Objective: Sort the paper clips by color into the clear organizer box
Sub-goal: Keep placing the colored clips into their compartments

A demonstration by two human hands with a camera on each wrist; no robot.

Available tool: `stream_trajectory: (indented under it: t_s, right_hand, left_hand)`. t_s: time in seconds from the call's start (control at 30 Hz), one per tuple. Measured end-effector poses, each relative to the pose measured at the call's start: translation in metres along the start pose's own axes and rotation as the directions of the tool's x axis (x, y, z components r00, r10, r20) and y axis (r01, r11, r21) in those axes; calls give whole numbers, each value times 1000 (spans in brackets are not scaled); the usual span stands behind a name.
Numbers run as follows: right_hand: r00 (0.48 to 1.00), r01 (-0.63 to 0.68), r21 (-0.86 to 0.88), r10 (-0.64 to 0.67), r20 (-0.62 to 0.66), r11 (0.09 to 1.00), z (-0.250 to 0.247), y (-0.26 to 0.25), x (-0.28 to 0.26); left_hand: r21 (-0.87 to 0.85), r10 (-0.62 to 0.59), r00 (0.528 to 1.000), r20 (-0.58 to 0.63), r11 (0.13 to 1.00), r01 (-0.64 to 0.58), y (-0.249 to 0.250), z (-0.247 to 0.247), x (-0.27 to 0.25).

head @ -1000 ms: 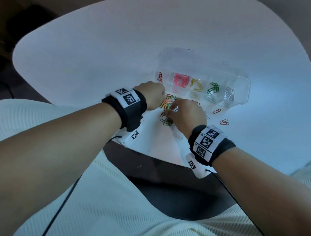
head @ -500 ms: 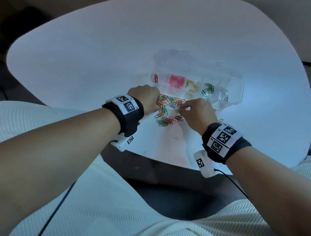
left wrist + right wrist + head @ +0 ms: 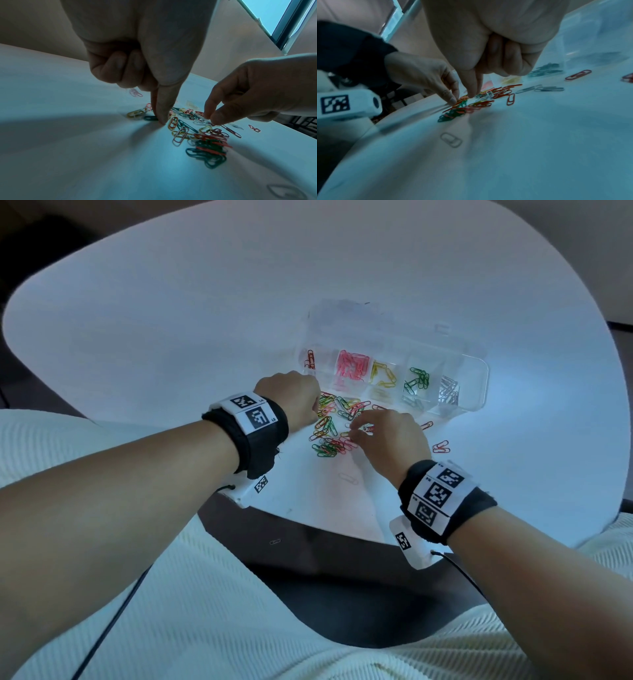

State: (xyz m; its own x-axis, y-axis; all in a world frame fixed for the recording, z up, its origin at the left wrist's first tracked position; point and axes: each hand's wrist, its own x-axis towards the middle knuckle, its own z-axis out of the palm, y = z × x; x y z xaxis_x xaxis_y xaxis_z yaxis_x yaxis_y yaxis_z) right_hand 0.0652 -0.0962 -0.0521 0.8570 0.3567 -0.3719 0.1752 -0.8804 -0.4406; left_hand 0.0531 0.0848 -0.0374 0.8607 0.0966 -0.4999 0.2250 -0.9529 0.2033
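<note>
White rounded tabletop [image 3: 171, 337] carries a clear plastic organizer box [image 3: 476, 392] with clips sorted by color, and just before it a loose pile of mixed colored paper clips [image 3: 334, 428]. Left hand [image 3: 291, 398] pinches into the pile's left edge; right hand [image 3: 390, 440] pinches clips at its right side, other fingers curled.

The table [image 3: 171, 320] is seen from high above, looking down and forward. From each wrist it is seen very close and low, along the fingers. The paper clip pile [image 3: 337, 422] is shared by all three views.
</note>
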Motion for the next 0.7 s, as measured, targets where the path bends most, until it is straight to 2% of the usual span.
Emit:
stream_trajectory:
  t_s: [0.13,0.27,0.47,0.7]
  right_hand:
    - [1000,2,-159,1,16,987,5,-8,1]
    - [995,-88,-145,94,35,986,5,-13,5]
    - [996,-89,-154,91,5,984,2,-7,3]
    - [980,-157,167,175,-98,973,-1,12,-7]
  left_hand:
    - [9,0,1000,11,1000,-1,2,0,0]
    - [11,0,1000,17,1000,-1,1,-1,-1]
    - [31,24,1000,-12,999,-24,1,0,-1]
    - [19,51,997,-50,999,-50,0,-1,-1]
